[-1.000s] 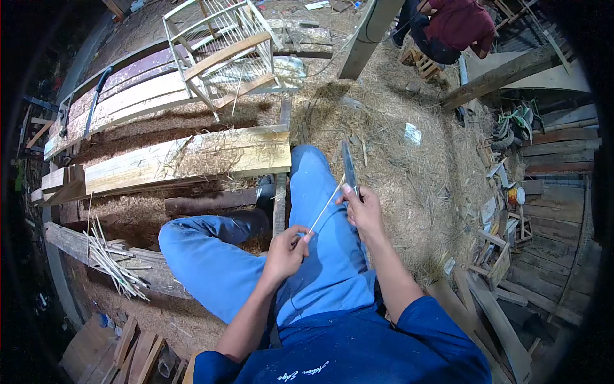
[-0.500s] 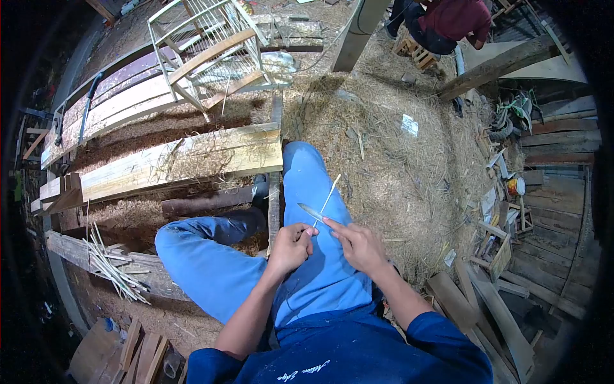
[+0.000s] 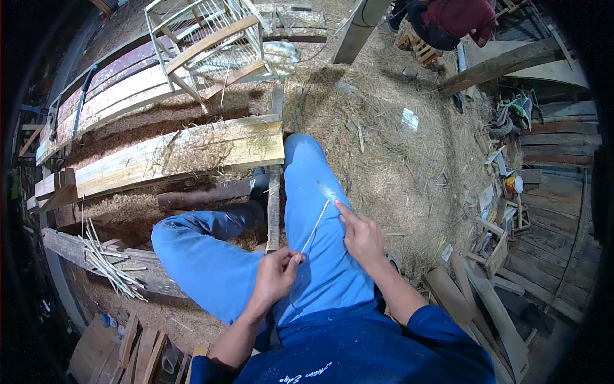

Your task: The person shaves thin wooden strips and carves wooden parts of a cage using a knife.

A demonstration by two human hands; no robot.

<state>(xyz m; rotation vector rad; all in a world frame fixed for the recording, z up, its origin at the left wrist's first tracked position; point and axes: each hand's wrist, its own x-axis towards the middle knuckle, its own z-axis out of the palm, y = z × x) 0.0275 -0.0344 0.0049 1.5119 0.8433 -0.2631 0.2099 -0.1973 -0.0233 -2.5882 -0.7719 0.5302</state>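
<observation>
A thin pale stick (image 3: 316, 227) slants up from my left hand (image 3: 277, 274), whose thumb and fingers pinch its lower end. My right hand (image 3: 363, 238) is closed on a knife (image 3: 327, 191), with the index finger stretched along it. The blade lies over my right thigh, against or very near the upper end of the stick; the exact contact is too small to tell. The knife's handle is hidden in the right palm. Both hands are above my blue trousers (image 3: 313, 173).
A bundle of thin sticks (image 3: 105, 262) lies on a plank at the left. Beyond are a shavings-covered board (image 3: 192, 153), a slatted wooden frame (image 3: 211, 51) and a post (image 3: 359, 32). A person (image 3: 451, 22) sits at the upper right. Wood scraps (image 3: 492, 307) lie at the lower right.
My left hand has moved down and left with the stick. The knife has shifted up and right, from crossing the stick's middle to its upper end.
</observation>
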